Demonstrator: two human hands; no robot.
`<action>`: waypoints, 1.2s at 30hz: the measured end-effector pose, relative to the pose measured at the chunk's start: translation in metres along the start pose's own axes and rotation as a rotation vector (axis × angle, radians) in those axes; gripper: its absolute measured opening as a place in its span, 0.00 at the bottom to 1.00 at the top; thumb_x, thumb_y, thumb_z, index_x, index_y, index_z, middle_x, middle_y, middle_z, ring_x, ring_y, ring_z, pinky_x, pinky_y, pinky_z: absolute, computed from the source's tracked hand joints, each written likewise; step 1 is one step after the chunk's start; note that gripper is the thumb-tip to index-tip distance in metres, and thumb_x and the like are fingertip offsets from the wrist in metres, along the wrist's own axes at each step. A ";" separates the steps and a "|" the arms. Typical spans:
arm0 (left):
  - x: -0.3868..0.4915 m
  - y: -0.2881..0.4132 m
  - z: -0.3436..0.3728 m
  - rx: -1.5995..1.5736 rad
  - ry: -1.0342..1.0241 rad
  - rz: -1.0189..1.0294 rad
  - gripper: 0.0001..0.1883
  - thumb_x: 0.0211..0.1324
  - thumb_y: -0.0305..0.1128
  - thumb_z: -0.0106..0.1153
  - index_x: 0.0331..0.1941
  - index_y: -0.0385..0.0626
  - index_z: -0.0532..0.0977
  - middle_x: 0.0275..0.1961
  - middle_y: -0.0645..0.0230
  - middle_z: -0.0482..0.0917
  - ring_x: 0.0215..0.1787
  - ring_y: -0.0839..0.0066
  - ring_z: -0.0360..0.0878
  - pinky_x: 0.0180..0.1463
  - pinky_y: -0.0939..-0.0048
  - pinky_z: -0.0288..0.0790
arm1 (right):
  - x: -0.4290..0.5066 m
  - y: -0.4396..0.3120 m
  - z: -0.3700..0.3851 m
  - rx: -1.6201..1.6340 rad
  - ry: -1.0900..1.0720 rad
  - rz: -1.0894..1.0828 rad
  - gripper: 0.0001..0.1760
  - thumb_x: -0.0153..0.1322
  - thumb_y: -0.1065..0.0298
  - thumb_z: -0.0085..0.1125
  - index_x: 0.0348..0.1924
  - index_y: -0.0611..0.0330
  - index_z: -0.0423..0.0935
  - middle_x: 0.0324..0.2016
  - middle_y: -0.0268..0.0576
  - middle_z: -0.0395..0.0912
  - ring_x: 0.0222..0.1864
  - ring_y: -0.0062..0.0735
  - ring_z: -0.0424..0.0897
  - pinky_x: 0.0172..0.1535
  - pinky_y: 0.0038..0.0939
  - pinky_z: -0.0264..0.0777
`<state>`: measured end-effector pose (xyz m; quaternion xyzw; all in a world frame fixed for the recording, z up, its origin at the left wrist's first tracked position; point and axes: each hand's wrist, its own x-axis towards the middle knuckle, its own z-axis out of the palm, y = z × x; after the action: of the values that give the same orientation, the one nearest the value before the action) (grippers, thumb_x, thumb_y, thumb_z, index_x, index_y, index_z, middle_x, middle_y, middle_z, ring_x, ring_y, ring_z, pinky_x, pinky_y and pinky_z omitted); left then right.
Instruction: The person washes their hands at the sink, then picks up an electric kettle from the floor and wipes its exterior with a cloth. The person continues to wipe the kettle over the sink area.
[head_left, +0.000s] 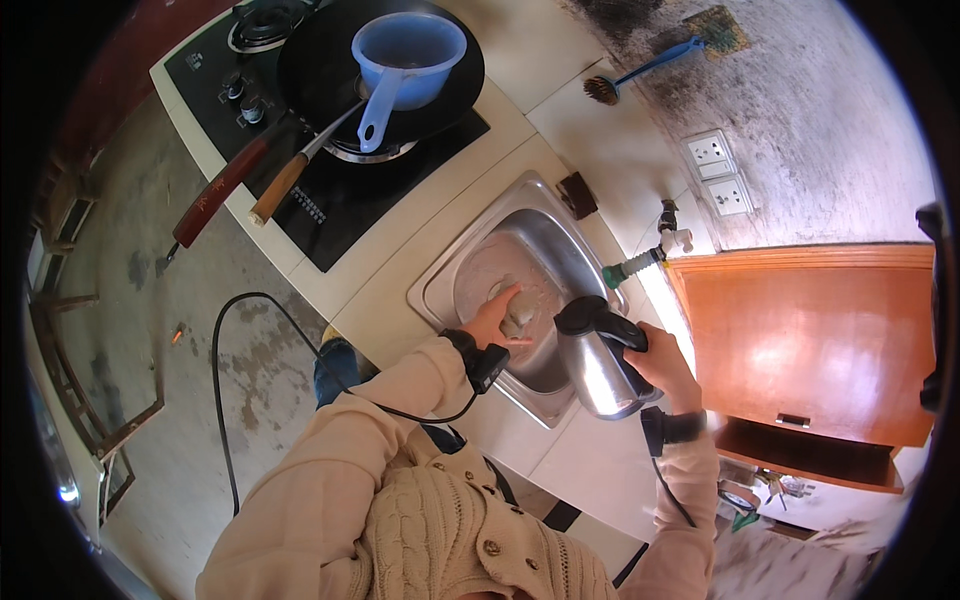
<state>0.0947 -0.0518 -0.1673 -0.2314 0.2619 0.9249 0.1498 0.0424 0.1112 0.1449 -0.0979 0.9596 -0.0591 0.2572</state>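
My left hand (489, 321) reaches down into the stainless steel sink (436, 289). Its fingers and thumb are spread around a crumpled pale wad (519, 309), probably a wet cloth; whether they grip it cannot be seen. Cloudy liquid seems to cover the sink bottom around it. In my right hand (664, 366) is the black handle of a steel electric kettle (596, 375). The kettle is held tilted over the sink's right rim, its black lid end towards the basin. No stream from it can be made out.
A blue plastic dipper (409, 56) rests in a black wok (315, 71) on the gas hob (315, 214). A tap (645, 262) with a ribbed hose end is just beyond the kettle. A brush (652, 67) lies by the wall. A black cable (219, 360) trails from my left wrist.
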 end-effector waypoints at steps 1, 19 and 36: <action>0.007 -0.001 0.004 -0.218 0.065 -0.112 0.30 0.56 0.44 0.69 0.59 0.45 0.69 0.56 0.61 0.74 0.50 0.65 0.76 0.45 0.57 0.78 | -0.003 0.008 0.002 0.058 0.022 -0.010 0.15 0.64 0.68 0.61 0.42 0.65 0.79 0.29 0.56 0.81 0.34 0.52 0.82 0.40 0.42 0.73; -0.004 0.045 0.010 0.017 0.251 -0.055 0.13 0.68 0.47 0.56 0.48 0.53 0.76 0.37 0.69 0.78 0.26 0.73 0.75 0.22 0.69 0.67 | -0.022 0.087 0.091 0.547 0.390 -0.088 0.16 0.66 0.63 0.69 0.38 0.64 0.76 0.24 0.41 0.74 0.29 0.29 0.71 0.36 0.30 0.69; -0.050 0.072 0.002 -0.172 0.108 -0.042 0.20 0.68 0.37 0.54 0.58 0.38 0.70 0.53 0.64 0.80 0.53 0.69 0.79 0.54 0.65 0.75 | 0.076 0.071 0.222 0.914 0.639 -0.032 0.20 0.67 0.59 0.70 0.41 0.67 0.76 0.28 0.45 0.79 0.32 0.32 0.77 0.40 0.33 0.71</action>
<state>0.1078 -0.1177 -0.1108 -0.2986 0.1842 0.9267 0.1344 0.0787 0.1494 -0.0943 0.0318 0.8649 -0.5000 -0.0313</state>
